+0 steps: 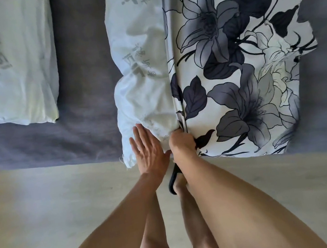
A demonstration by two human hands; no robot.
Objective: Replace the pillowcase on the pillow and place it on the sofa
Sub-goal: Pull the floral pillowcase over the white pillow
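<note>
I see the pillow (140, 64) lying on the grey sofa (85, 71), its right part already inside the floral pillowcase (240, 68) and its bare white left part, printed with faint grey lettering, sticking out of the opening. The case's open edge runs as a line down the middle of the pillow toward me and ends right at my right hand (181, 142).

My left hand (148, 149) is released, fingers straight and slightly spread, laid flat against the near corner of the bare white part, just left of the case opening. My right hand is clenched on the near end of the pillowcase's open edge, fingers curled into the fabric where it meets the white ticking; the fingertips themselves are hidden in the fold. The two hands sit almost touching, side by side at the sofa's front edge.

A second white pillow (8, 61) with the same lettering lies well apart on the left of the sofa. Below my arms I make out pale floor (45, 212), bare legs and a foot in a dark slipper (173, 181)
</note>
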